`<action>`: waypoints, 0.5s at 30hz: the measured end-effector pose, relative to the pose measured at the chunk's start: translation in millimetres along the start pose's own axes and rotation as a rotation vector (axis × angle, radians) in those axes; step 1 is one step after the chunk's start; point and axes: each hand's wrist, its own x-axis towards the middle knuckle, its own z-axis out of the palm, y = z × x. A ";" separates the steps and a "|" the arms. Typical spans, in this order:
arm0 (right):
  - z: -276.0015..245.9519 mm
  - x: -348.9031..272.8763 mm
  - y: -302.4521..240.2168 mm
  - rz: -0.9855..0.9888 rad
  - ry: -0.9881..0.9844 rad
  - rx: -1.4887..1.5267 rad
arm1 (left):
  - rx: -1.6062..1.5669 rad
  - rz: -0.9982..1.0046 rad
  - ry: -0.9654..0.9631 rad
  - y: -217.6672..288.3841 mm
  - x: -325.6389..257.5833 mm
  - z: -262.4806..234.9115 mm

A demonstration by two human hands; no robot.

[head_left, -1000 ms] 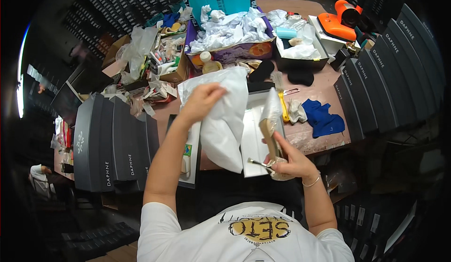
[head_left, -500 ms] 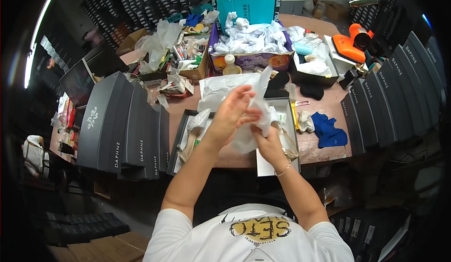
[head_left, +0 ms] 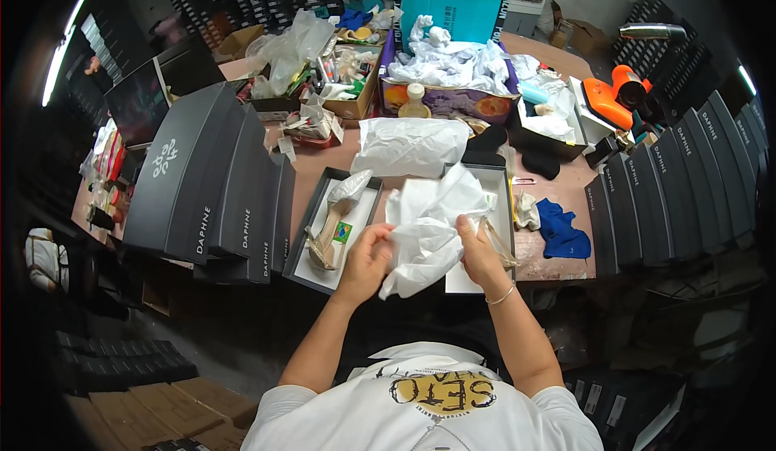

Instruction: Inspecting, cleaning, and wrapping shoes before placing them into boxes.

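Observation:
A crumpled sheet of white tissue paper (head_left: 428,229) hangs between my hands above the table's front edge. My left hand (head_left: 370,257) pinches its left side; my right hand (head_left: 478,250) grips its right side, thumb on top. Beneath and to the left lies an open shoebox part (head_left: 301,245) holding a beige heeled shoe (head_left: 325,237) with white wrapping at one end. To the right is another open box part (head_left: 503,200), with a second shoe (head_left: 499,245) partly hidden by my right hand. More white paper (head_left: 411,145) lies flat behind them.
Dark shoeboxes stand in rows at left (head_left: 182,180) and right (head_left: 647,192). At the back, a purple carton (head_left: 453,102) overflows with crumpled white paper, beside a small bottle (head_left: 415,102). A blue cloth (head_left: 564,229) lies right; an orange tool (head_left: 610,99) sits farther back.
My left hand has come down and left from above the paper to its left edge. The tissue paper is now spread wider and lower between both hands. The view has shifted slightly.

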 end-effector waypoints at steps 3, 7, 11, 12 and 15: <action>20.4 -2.4 -22.2 -0.055 -0.088 -0.241 | 0.534 0.319 -0.003 54.1 4.4 18.4; 31.8 0.6 -62.8 -0.040 -0.171 -0.538 | 0.471 0.343 -0.076 53.6 7.5 10.1; 16.2 16.9 -30.8 0.028 -0.175 -0.682 | -0.190 -0.039 -0.068 30.9 4.2 11.1; 17.7 16.7 -28.4 0.002 -0.168 -0.658 | -0.122 -0.051 -0.047 22.0 3.1 13.0; 23.2 18.6 -26.5 -0.078 -0.172 -0.519 | 0.102 -0.077 0.006 13.2 1.7 16.8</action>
